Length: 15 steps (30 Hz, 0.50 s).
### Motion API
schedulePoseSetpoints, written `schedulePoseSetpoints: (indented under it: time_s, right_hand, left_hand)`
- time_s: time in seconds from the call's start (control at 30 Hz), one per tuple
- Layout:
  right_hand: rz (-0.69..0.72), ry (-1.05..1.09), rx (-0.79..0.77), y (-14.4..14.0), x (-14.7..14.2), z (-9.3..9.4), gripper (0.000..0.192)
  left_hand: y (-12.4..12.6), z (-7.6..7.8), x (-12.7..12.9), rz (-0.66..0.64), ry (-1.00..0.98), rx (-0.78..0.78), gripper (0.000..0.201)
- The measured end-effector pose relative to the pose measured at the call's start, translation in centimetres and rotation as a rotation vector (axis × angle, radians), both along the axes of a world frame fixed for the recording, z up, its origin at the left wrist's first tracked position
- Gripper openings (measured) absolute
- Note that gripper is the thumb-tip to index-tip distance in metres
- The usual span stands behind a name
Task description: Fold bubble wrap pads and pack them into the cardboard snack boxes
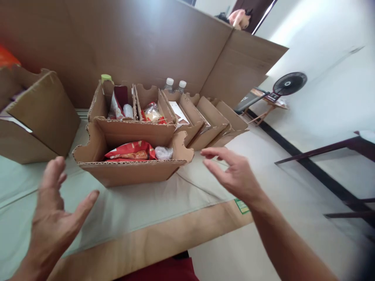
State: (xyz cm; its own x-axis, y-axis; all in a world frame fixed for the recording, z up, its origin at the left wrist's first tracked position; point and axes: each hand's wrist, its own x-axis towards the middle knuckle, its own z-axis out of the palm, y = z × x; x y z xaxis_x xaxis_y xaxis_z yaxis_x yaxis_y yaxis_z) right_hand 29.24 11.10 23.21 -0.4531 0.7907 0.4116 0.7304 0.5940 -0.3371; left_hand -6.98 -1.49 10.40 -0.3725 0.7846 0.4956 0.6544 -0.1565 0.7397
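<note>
box: the front cardboard box (131, 171) sits on the table (131, 207), in the middle, a bit far from the person.
long side: it runs left to right.
inside: a red snack bag (130, 150) and a small clear bag (163, 152).
left hand (54, 212): near and left of the box, fingers spread, holding nothing.
right hand (231, 173): just right of the box, fingers spread, holding nothing, closer to the box than the left one.
behind: more boxes (164, 113) and two bottles (175, 84).

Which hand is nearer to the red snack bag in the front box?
Left. The left hand hovers below-left of the red bag; the right hand is farther right, past the box.
</note>
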Motion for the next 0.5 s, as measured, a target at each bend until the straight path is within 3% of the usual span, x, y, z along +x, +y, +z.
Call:
schedulePoseSetpoints:
  time_s: [0.1,0.17,0.27,0.33,0.4,0.5]
  right_hand:
    - [0.061,0.125,-0.231,0.3,-1.1,-5.5,0.06]
    - [0.096,0.196,-0.316,0.9,-3.3,-8.1,0.06]
    - [0.055,0.298,-0.353,0.3,-5.1,-9.4,0.044]
    - [0.018,0.351,-0.319,-1.9,-4.1,-9.5,0.039]
    - [0.015,0.388,-0.266,-4.9,-2.6,-9.6,0.034]
    - [0.095,0.41,-0.261,-8.6,-2.8,-9.7,0.029]
  left_hand:
    - [2.2,-1.0,-0.4,-0.098,-0.199,-0.152,0.088]
    - [4.1,-0.9,0.5,-0.157,-0.315,-0.201,0.08]
    - [4.7,-0.2,2.9,-0.197,-0.454,-0.169,0.079]
    - [2.4,-0.1,4.3,-0.19,-0.466,-0.144,0.077]
    - [-2.1,-0.6,4.8,-0.157,-0.395,-0.192,0.065]
    - [-9.4,-1.4,2.8,-0.162,-0.254,-0.298,0.038]
